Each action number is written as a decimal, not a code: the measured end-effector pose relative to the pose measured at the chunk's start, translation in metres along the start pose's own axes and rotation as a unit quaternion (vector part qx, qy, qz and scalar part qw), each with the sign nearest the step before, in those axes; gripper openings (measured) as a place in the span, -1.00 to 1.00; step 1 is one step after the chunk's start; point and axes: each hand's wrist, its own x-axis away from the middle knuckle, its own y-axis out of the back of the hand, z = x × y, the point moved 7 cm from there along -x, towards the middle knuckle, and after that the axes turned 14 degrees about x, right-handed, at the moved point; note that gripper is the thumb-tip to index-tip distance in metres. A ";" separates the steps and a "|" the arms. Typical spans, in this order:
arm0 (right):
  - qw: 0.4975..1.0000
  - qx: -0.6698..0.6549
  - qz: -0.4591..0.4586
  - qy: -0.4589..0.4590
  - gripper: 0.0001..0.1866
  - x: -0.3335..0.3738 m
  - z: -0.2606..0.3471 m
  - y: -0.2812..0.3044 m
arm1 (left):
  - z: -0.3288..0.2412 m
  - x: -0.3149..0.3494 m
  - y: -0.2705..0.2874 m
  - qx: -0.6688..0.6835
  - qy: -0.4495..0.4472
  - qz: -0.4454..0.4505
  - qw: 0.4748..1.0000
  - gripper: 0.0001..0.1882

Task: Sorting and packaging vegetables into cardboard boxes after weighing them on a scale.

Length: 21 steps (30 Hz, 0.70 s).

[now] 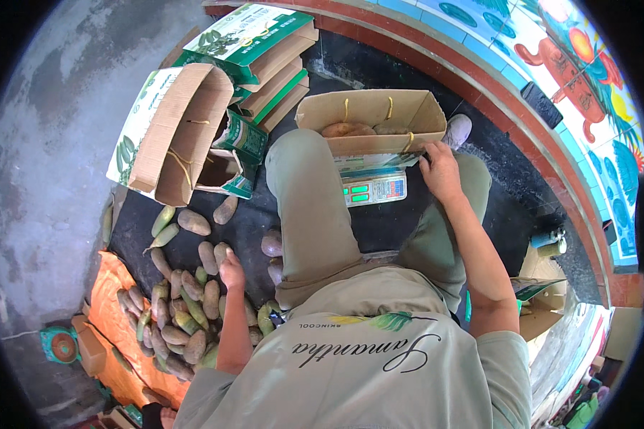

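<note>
To the left of my knee, my left hand (231, 273) is closed around one end of a brown root vegetable (221, 252), by a pile of brown and green root vegetables (177, 320). My right hand (441, 170) grips the near right corner of an open cardboard box (368, 107) with yellow cord handles. A few large brown roots (348, 129) lie inside that box. Under it sits a digital scale (376, 190) with lit green displays, between my knees.
Green and white cartons (254, 43) are stacked at the back left, with an open carton (172, 136) tilted beside them. An orange sheet (111, 300) lies under part of the pile. At the right stand cans (549, 243) and another open box (540, 314). A reddish ledge (479, 93) curves behind.
</note>
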 end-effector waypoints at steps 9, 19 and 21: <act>0.989 -0.145 -0.028 -0.001 -0.74 -0.046 0.017 0.090 | -0.131 -0.008 0.031 0.079 -0.142 -0.063 0.985 -0.42; 0.989 -0.133 -0.005 -0.068 -0.78 -0.045 -0.049 0.029 | -0.343 -0.024 0.047 0.134 -0.309 -0.094 0.937 -0.64; 0.991 -0.110 -0.008 -0.070 -0.79 -0.053 -0.055 0.014 | -0.390 -0.018 0.039 0.134 -0.385 -0.092 0.909 -0.64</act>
